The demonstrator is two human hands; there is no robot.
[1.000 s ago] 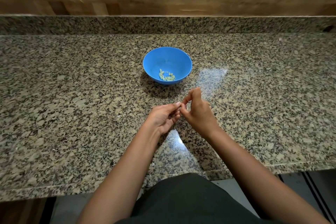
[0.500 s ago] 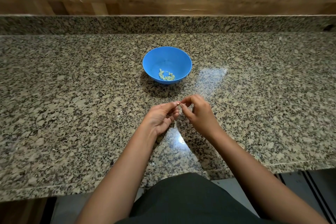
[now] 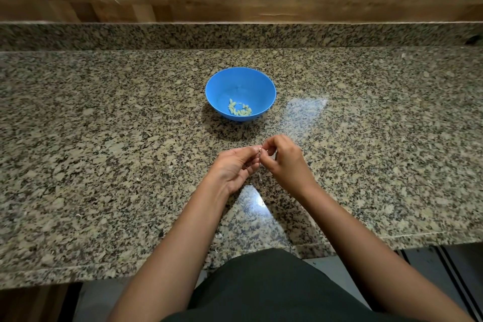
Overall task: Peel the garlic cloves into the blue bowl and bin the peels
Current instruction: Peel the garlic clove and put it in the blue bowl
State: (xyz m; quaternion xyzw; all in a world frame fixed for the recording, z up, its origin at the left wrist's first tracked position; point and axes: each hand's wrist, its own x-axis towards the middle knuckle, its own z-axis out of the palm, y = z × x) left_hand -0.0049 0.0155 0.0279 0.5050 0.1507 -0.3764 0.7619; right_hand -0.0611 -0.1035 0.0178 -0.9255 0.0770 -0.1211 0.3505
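Between your two hands, near of the bowl, the fingertips (image 3: pixel 251 151) of your left hand (image 3: pixel 234 167) and the curled fingers (image 3: pixel 269 145) of your right hand (image 3: pixel 283 162) close together on one small clove (image 3: pixel 259 149). Both hands pinch it above the counter (image 3: pixel 104 138). It is too small to tell how much skin is left on it, so I'd judge you are mid-peel.

Further out, the bowl (image 3: pixel 217 91) stands just far of your hands. A small heap of peeled cloves (image 3: pixel 240 110) lies in its near part, so a good share of the peeling looks done.

What is left, as I judge it: finish this clove, drop it into the bowl, then gather the peels. I see no unpeeled cloves waiting on the counter. A few pale flecks (image 3: pixel 262 202) near your wrists may be peel, though the granite hides them well. The bin is not in view, so the binning looks not yet done.
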